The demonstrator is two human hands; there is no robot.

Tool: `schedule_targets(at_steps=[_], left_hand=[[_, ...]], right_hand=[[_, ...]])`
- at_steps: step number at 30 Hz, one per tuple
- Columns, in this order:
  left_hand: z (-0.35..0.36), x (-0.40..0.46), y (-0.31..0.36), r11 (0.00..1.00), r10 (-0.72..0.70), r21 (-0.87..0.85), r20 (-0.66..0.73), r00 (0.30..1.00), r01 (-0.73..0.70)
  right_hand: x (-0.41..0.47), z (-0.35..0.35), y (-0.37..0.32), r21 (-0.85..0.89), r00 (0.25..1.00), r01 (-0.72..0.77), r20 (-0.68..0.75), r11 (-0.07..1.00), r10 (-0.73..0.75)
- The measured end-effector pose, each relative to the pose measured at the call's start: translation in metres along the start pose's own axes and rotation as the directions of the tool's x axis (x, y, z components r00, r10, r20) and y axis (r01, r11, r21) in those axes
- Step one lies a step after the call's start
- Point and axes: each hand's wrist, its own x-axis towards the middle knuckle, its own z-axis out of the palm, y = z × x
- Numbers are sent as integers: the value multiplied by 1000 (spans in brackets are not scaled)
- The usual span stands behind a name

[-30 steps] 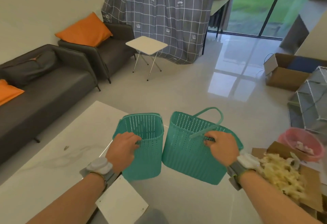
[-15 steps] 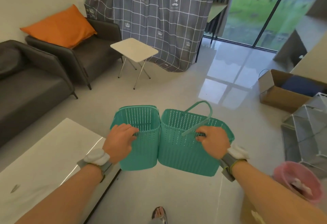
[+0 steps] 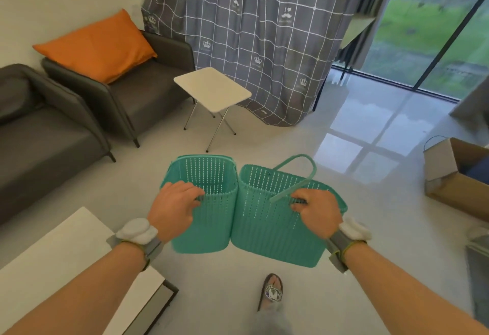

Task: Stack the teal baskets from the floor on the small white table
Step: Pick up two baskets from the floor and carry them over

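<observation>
I carry two teal perforated baskets side by side in the air above the floor, their sides touching. My left hand (image 3: 174, 203) grips the near rim of the left teal basket (image 3: 209, 218). My right hand (image 3: 316, 209) grips the near rim of the right teal basket (image 3: 270, 226), whose thin loop handle sticks up. The small white table (image 3: 213, 88) stands on thin metal legs ahead, beyond the baskets, with nothing on its top.
A dark grey armchair (image 3: 140, 94) with an orange cushion (image 3: 95, 43) stands left of the small table, a sofa (image 3: 39, 133) further left. A white marble table (image 3: 66, 260) is at lower left. An open cardboard box (image 3: 455, 176) lies on the right. My slippered foot (image 3: 272, 292) is below.
I have walked forward past the marble table; the small white table and armchair are nearer. The two baskets came together from apart and now touch. Both hands keep their grip.
</observation>
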Motion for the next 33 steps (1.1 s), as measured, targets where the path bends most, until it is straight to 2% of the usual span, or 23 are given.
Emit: schedule_targets(at_steps=[3, 8, 15, 19, 26, 33], left_hand=[[19, 78, -15, 999, -39, 11, -12, 999, 39], [29, 159, -36, 991, -132, 34, -7, 991, 132], [42, 251, -96, 967, -246, 54, -43, 968, 248], [65, 319, -167, 962, -265, 50, -63, 962, 268], [75, 418, -257, 960, -280, -31, -31, 959, 279], [73, 513, -312, 957, -287, -45, -27, 958, 286]], right_hand=[[88, -8, 21, 18, 1000, 31, -4, 999, -31], [194, -27, 23, 29, 997, 74, 37, 997, -75], [347, -30, -2, 3, 983, 160, 95, 987, -160], [445, -8, -29, -5, 981, 172, 88, 985, -171], [561, -6, -73, -29, 983, 163, 86, 986, -160], [658, -18, -88, -48, 982, 165, 98, 985, -159]])
